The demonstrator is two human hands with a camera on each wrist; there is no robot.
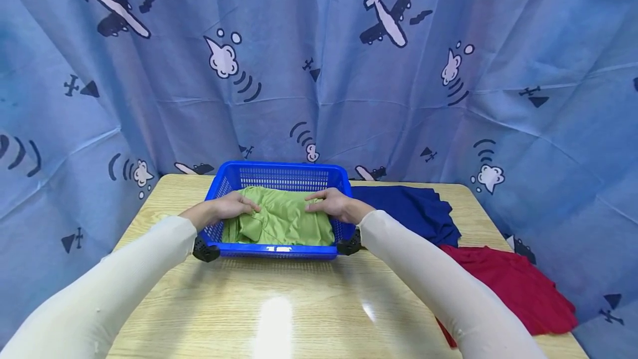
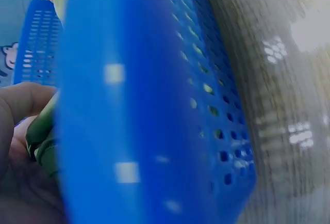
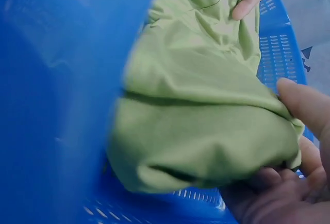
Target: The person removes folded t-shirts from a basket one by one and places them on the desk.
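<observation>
A folded, satiny green cloth (image 1: pixel 291 218) lies in a blue plastic basket (image 1: pixel 284 166) with perforated sides. My left hand (image 1: pixel 230 205) grips the cloth's left end; in the left wrist view, thumb and fingers close around a fold of it, though the basket's rim (image 2: pixel 103 121) hides much. At the opposite end my right hand (image 1: pixel 339 205) holds the cloth. The right wrist view has the right thumb (image 3: pixel 301 100) on top of the green fabric (image 3: pixel 206 141) and the other fingers curled beneath its edge. What kind of garment it is, I cannot tell.
On the wooden table (image 1: pixel 224 303), a dark blue cloth (image 1: pixel 408 209) lies right of the basket. A red cloth (image 1: pixel 513 287) is at the right edge, partly behind my right sleeve (image 1: pixel 433 270). Behind the table hangs a blue curtain (image 1: pixel 279 71) printed with airplanes.
</observation>
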